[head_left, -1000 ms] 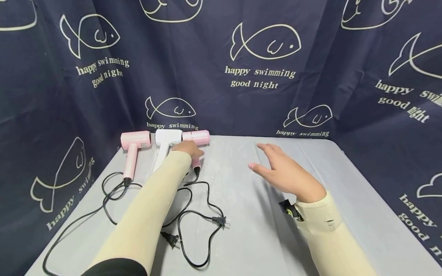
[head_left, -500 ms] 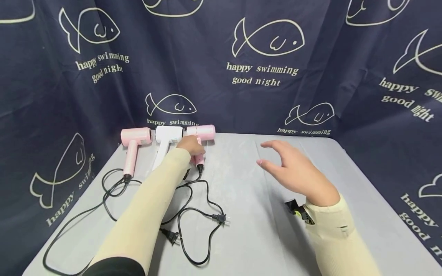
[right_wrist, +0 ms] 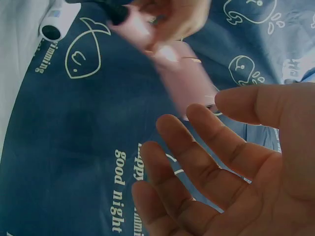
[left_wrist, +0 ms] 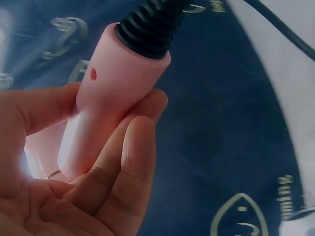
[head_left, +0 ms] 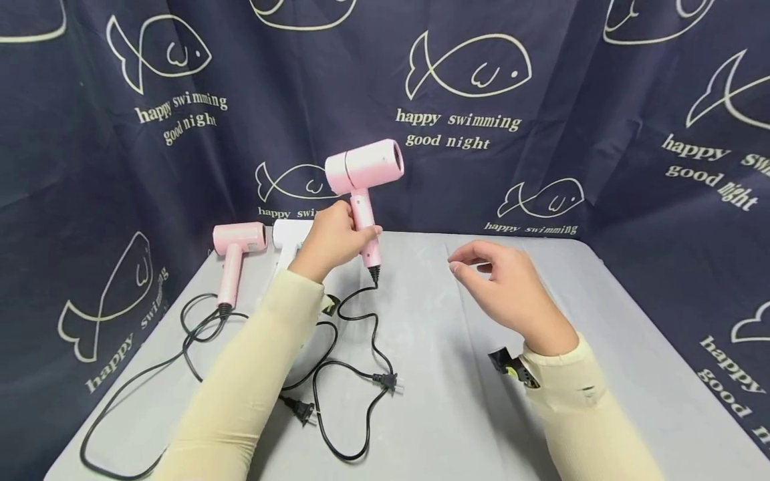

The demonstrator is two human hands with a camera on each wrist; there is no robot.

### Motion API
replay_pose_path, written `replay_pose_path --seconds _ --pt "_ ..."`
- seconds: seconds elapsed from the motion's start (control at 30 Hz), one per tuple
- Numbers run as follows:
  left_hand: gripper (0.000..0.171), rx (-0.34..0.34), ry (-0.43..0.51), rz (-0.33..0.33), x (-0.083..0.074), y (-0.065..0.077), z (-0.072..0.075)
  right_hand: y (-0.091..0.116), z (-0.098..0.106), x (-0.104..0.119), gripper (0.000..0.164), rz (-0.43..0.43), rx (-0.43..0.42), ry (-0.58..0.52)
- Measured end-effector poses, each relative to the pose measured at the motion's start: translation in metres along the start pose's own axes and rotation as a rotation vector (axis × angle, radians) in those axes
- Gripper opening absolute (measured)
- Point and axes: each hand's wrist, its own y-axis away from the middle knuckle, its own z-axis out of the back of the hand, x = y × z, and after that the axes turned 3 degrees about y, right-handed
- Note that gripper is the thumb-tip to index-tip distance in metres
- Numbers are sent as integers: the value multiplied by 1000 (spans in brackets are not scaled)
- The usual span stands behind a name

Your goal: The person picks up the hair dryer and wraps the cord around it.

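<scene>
My left hand [head_left: 337, 235] grips a pink hair dryer by its handle and holds it up above the far part of the table. The pink hair dryer [head_left: 367, 166] is upright with a slight tilt, its barrel pointing right. In the left wrist view, fingers and thumb [left_wrist: 49, 105] wrap the handle [left_wrist: 110, 93] just past the black cord sleeve. To the right, my right hand [head_left: 505, 284] hovers over the table with loosely bent fingers and holds nothing. Its palm shows in the right wrist view, apart from the blurred dryer [right_wrist: 184, 81].
A white hair dryer [head_left: 291, 234], partly hidden by the left arm, and another pink hair dryer [head_left: 231, 260] lie at the table's back left. Black cords [head_left: 135, 381] with plugs [head_left: 387, 381] loop across the grey table [head_left: 433, 414]. A dark blue fish-print curtain [head_left: 373, 80] stands behind.
My left hand has lifted the pink hair dryer off the table, raising it slightly rightward, and its cord trails below. The fingers of my right hand have drawn closer to the thumb.
</scene>
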Motion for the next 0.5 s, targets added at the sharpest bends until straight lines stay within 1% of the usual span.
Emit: replay_pose_path --seconds 0.1,0.2,0.3,0.37,0.5 --pt "39 -57 26 -56 -15 15 6 0 -2 3 8 20 -23 -11" --pt "38 -87 57 -86 -24 27 13 0 -8 6 9 42 -10 -29" --pt "38 -108 84 -92 -28 39 17 0 -12 9 10 67 7 -37" --pt "39 -109 107 -90 -29 44 18 1 -12 10 10 77 7 -42" --pt "40 -107 150 -96 -30 50 19 3 -9 14 11 75 6 -45"
